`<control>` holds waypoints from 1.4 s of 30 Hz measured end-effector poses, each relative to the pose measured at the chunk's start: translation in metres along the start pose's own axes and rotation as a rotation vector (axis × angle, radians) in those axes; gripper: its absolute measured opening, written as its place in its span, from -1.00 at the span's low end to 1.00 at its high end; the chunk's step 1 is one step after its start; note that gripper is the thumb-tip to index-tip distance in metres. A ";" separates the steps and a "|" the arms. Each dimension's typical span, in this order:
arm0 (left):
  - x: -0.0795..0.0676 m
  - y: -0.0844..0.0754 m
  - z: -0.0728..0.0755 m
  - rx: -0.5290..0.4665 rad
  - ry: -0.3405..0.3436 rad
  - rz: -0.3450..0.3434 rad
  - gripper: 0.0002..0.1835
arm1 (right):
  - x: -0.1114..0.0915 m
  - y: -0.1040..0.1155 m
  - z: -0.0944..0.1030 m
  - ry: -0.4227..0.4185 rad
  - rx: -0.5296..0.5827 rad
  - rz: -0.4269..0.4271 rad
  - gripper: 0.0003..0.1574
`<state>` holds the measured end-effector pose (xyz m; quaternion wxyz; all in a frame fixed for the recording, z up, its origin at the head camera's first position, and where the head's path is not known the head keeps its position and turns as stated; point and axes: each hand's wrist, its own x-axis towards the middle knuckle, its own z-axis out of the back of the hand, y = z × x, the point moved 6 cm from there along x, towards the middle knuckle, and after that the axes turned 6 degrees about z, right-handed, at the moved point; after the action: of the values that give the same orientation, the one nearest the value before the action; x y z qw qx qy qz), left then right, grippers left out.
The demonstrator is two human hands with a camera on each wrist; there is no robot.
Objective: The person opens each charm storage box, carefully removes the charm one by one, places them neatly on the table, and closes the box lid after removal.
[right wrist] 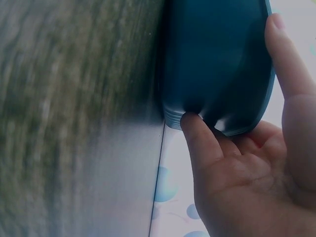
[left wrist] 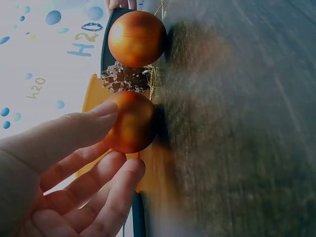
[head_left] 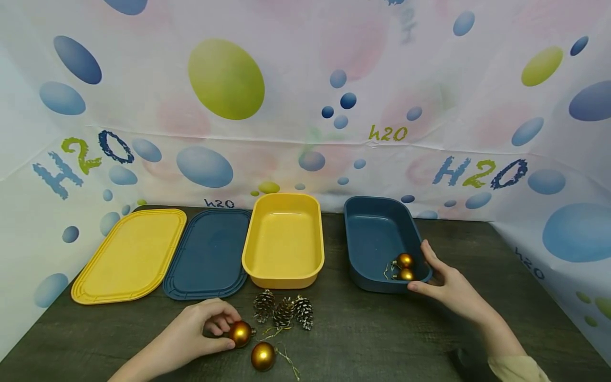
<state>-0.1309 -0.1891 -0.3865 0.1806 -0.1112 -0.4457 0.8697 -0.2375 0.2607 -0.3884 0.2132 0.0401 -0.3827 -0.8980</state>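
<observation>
My left grip [head_left: 202, 328] narrowed, pinching gold ball [head_left: 240, 333]; right grip [head_left: 453, 292], spread wider, holds near right corner of blue box [head_left: 374, 236] by back edge of surface [head_left: 372, 339].

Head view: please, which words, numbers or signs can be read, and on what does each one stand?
"H2O", large: backdrop, left.
"H2O", large: backdrop, right.
"h2O", green: backdrop, right of middle.
"h2O", dark: backdrop's lower edge, left of middle.
"h2O", dark: backdrop, far right.
Top edge: one text cut off, one below it too faint.
</observation>
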 end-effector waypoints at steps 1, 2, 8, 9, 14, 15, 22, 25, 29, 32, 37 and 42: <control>0.000 0.000 0.000 0.002 0.000 0.001 -0.67 | 0.000 0.000 0.000 -0.001 -0.003 0.001 0.18; 0.001 0.000 0.000 0.002 0.000 0.003 -0.67 | 0.000 0.000 0.000 -0.002 -0.005 0.001 0.18; 0.002 -0.007 0.005 0.030 -0.003 0.003 -0.66 | 0.001 -0.001 0.000 0.000 -0.009 0.006 0.18; 0.003 -0.010 0.008 0.040 -0.007 0.000 -0.66 | 0.001 -0.001 0.000 0.001 -0.008 0.008 0.18; 0.011 -0.032 0.019 0.086 -0.046 -0.016 -0.69 | 0.001 0.000 0.000 0.003 -0.001 0.010 0.18; 0.013 -0.037 0.022 0.098 -0.058 -0.023 -0.71 | 0.001 0.000 0.000 0.004 0.000 0.009 0.18; 0.041 -0.076 0.028 0.157 -0.083 -0.112 -0.75 | 0.001 0.000 0.000 0.006 0.000 0.012 0.18; 0.057 -0.091 0.027 0.164 -0.069 -0.149 -0.76 | 0.001 0.000 0.000 0.004 0.003 0.013 0.18; 0.079 -0.106 0.022 0.143 -0.054 -0.178 -0.78 | 0.000 -0.001 0.001 0.003 0.000 0.010 0.18; 0.095 -0.114 0.015 0.104 -0.026 -0.195 -0.78 | 0.000 -0.001 0.001 0.004 0.001 0.009 0.18; 0.123 -0.124 -0.004 0.047 0.044 -0.199 -0.78 | 0.000 -0.002 0.000 0.004 0.002 0.010 0.18; 0.152 -0.133 -0.023 0.019 0.080 -0.183 -0.79 | 0.000 -0.002 0.000 0.007 0.011 0.014 0.18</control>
<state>-0.2319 -0.0379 -0.2963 0.2782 -0.1030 -0.4382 0.8485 -0.2382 0.2618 -0.3898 0.2209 0.0417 -0.3872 -0.8942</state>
